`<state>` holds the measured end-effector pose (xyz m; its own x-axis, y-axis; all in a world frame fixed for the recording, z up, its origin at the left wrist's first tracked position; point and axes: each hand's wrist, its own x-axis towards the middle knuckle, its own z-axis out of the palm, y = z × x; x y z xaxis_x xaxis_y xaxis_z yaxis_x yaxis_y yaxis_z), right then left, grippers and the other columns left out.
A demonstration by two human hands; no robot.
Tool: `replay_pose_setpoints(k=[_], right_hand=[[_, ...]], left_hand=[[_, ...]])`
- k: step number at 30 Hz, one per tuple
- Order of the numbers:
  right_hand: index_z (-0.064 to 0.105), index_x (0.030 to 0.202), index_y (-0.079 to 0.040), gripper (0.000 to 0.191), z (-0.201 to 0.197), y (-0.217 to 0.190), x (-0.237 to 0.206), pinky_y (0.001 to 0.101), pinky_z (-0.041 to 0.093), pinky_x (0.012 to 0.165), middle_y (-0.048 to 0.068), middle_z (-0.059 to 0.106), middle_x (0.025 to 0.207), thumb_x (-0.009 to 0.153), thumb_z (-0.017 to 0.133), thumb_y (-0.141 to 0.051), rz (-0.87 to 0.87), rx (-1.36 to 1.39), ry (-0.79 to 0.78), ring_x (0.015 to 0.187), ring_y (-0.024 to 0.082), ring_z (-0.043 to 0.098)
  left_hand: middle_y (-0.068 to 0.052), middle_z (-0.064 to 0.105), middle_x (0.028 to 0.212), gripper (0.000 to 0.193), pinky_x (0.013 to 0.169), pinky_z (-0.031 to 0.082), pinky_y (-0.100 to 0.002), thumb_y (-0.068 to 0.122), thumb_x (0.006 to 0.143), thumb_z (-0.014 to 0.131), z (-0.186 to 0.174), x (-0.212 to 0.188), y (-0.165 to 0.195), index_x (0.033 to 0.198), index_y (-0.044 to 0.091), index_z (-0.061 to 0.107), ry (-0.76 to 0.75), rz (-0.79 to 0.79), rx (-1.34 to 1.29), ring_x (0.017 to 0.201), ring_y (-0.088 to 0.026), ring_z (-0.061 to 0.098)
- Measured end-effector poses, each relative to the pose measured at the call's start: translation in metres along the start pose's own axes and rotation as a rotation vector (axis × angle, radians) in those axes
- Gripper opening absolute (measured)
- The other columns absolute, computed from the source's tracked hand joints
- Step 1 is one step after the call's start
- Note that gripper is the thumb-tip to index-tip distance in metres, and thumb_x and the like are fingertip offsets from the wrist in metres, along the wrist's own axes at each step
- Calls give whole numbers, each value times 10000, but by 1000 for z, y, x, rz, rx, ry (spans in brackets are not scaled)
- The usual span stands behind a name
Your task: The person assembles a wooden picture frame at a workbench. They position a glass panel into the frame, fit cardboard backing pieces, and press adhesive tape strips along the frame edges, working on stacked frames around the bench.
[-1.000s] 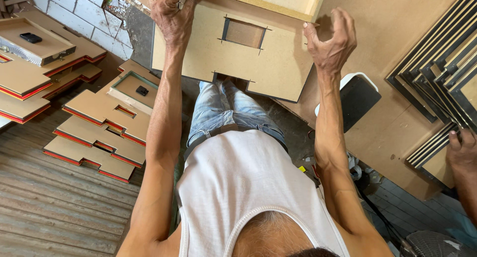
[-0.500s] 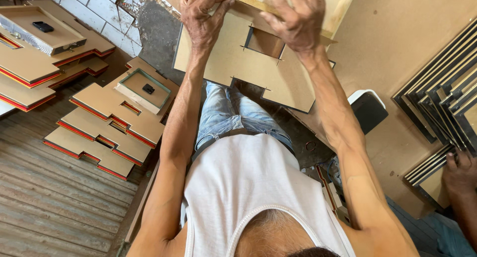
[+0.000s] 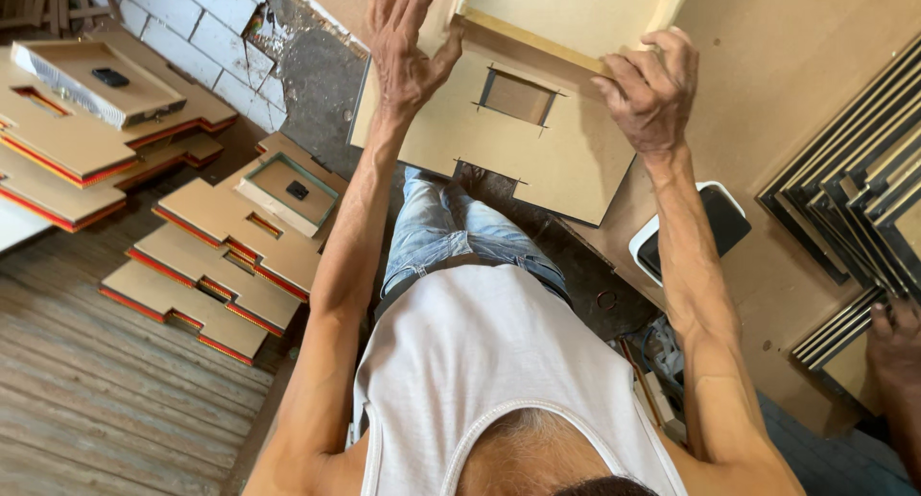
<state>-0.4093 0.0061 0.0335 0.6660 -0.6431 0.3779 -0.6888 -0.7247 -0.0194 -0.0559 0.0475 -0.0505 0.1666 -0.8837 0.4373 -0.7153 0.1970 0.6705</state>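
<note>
At the far middle of the scene, the right hand (image 3: 650,91) has its grip closed on the near edge of a pale framed board (image 3: 576,11). The left hand (image 3: 408,45) is open-fingered, flat against a cut-out backing panel (image 3: 480,141) beneath it.

Open wood floor (image 3: 106,410) at lower left, stacks of flat boards (image 3: 216,266) blocking the left side, dark frames (image 3: 854,208) crowding the right, another person's hand (image 3: 897,347) there, white stool (image 3: 691,232) under the right arm
</note>
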Motion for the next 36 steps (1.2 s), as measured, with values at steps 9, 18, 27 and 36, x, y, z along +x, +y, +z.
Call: replay_pose_setpoints(k=[9, 18, 27, 36], right_hand=[[728, 1005, -109, 370, 19, -6, 15, 476, 394, 1200, -6, 615, 946, 827, 900, -384, -62, 6, 35, 1129, 218, 551], [733, 1116, -125, 394, -1, 26, -24, 478, 338, 1282, -38, 615, 1015, 818, 889, -331, -170, -87, 6, 1149, 176, 539], [765, 1180, -141, 353, -5, 21, -22, 462, 323, 1266, -29, 652, 1053, 848, 880, -181, -150, -116, -43, 1207, 182, 549], [669, 894, -67, 99, 30, -21, 33, 459, 419, 1167, 23, 595, 907, 913, 753, -114, -131, -109, 30, 1077, 196, 564]], left_hand=[[-23, 480, 1644, 162, 1209, 117, -704, 382, 1076, 720, 26, 42, 0, 1161, 293, 614, -386, 529, 287, 1534, -268, 357], [-23, 461, 1579, 224, 1091, 319, -657, 394, 1084, 720, -17, 46, -37, 1205, 285, 566, -434, 580, 322, 1453, -289, 439], [-77, 471, 1607, 224, 1103, 237, -714, 323, 1003, 745, -4, 36, -38, 1170, 284, 602, -387, 548, 408, 1481, -312, 401], [-112, 425, 1588, 289, 1181, 104, -744, 361, 984, 774, 67, 25, 38, 1080, 125, 638, -348, 641, 245, 1566, -288, 275]])
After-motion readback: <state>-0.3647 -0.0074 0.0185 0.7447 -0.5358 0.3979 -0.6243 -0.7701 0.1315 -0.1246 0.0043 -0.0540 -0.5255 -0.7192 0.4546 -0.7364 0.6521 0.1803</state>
